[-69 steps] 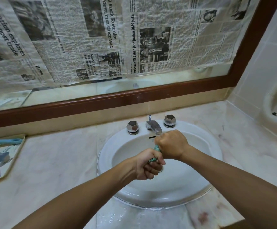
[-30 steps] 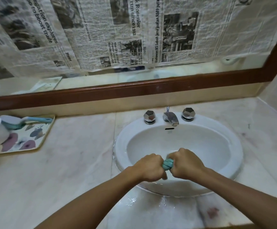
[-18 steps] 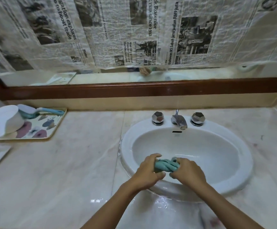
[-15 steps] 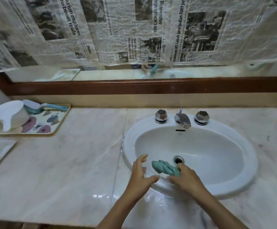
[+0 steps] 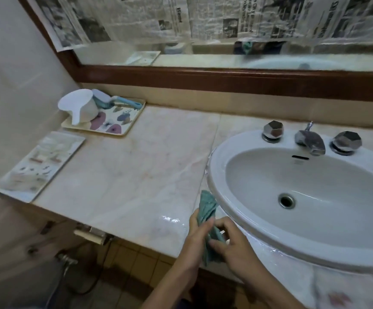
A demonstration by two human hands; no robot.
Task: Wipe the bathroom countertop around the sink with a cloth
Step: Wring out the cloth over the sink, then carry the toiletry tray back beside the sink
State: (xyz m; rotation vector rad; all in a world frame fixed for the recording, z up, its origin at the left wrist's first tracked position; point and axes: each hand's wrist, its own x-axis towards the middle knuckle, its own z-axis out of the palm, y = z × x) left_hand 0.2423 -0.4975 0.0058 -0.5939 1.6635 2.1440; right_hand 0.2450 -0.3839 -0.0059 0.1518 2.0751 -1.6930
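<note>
Teal cloth (image 5: 207,207) pointed away from me, tip beside the sink (image 5: 217,181) — left hand (image 5: 194,240) gripped, right hand (image 5: 236,249) pinched its tail.

Teal cloth (image 5: 207,207) bunched, seemingly damp, beside sink (image 5: 216,172)

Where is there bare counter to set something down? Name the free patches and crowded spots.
Widest free patch: the marble countertop between the flowered tray, the printed sheet and the sink rim. Crowded: the tray carries a white scoop and a brush; the left hand and right hand hold the cloth at the wet front edge beside the sink.
</note>
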